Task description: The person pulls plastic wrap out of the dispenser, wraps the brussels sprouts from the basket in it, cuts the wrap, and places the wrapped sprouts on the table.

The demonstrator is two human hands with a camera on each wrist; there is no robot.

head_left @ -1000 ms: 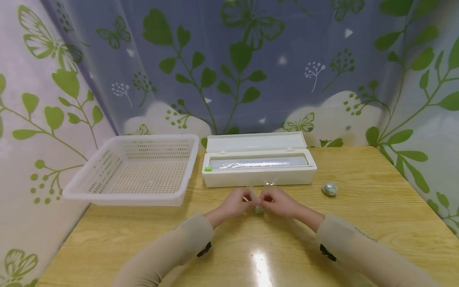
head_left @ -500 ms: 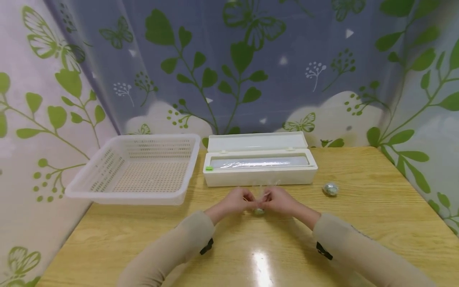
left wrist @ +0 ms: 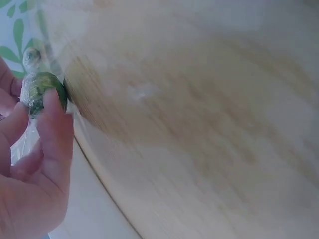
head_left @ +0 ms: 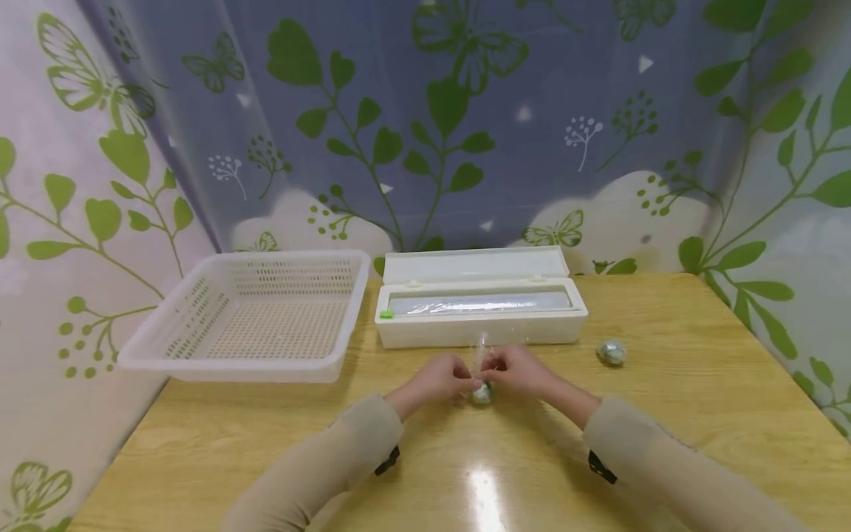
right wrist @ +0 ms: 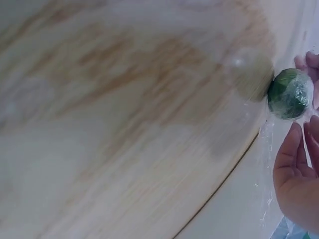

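A round green ball in clear cling film (head_left: 482,394) rests on the table between both hands; its kind is hidden by the wrap. The film's loose end (head_left: 480,351) stands up above it. My left hand (head_left: 439,375) pinches the gathered film close to the ball with thumb and fingers. From the other side, my right hand (head_left: 521,371) pinches the film too, its fingertips beside the left ones. In the left wrist view, fingertips of the left hand (left wrist: 37,164) touch the green ball (left wrist: 47,92). The right wrist view shows film stretched over the ball (right wrist: 289,94).
Behind the hands stands a white cling film dispenser (head_left: 479,329), its lid (head_left: 475,266) up and a roll inside. A second wrapped ball (head_left: 612,352) lies to the right on the wooden table (head_left: 691,414). At the left is a white plastic basket (head_left: 233,368).
Both hands stay over the ball while their fingers shift on the film. The film's loose end now stands more upright and narrower, and more of the ball shows below the fingers.
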